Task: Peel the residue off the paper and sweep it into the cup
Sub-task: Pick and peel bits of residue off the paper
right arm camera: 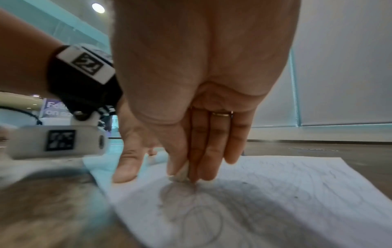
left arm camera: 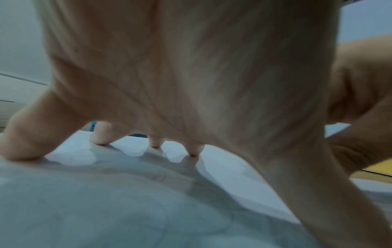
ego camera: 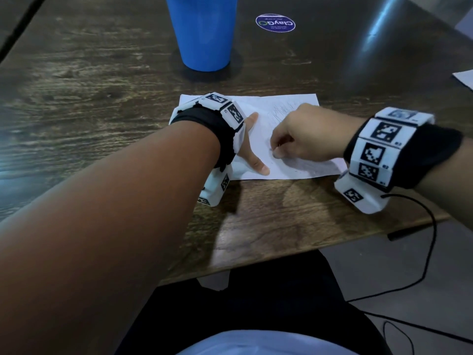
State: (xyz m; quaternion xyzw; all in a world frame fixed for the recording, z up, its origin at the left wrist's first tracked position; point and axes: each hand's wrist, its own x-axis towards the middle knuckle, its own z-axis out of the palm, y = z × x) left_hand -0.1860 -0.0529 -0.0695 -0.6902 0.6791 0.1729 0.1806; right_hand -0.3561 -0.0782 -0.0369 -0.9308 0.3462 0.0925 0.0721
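Two hands: both of mine are down on the paper (ego camera: 258, 139), which lies flat on the dark wooden counter (ego camera: 102, 98) near its near edge.
Left grip: my left hand (ego camera: 249, 147) is spread, with straight fingers splayed and their tips pressing the left part of the sheet; the left wrist view shows the fingertips (left arm camera: 156, 144) planted on the white surface.
Right grip: my right hand (ego camera: 304, 137) is curled, fingers bunched together and pointing down at the middle of the sheet. In the right wrist view the fingertips (right arm camera: 203, 172) pinch a small pale lump (right arm camera: 180, 174) against the paper; what the lump is made of I cannot tell.
Paper: white, marked with grey scribbles and smudges, densest under and to the right of my right hand.
Residue: small dark specks (right arm camera: 295, 196) lie scattered on the sheet to the right of my fingers.
Cup: the blue cup (ego camera: 204, 32) stands upright on the counter, on the far side of the paper and well apart from both hands.
Other things: a round dark blue sticker (ego camera: 275, 23) sits on the counter to the right of the cup; each wrist carries a black band with white marker blocks (ego camera: 378, 139); a ring (right arm camera: 221, 114) is on one finger of my right hand.
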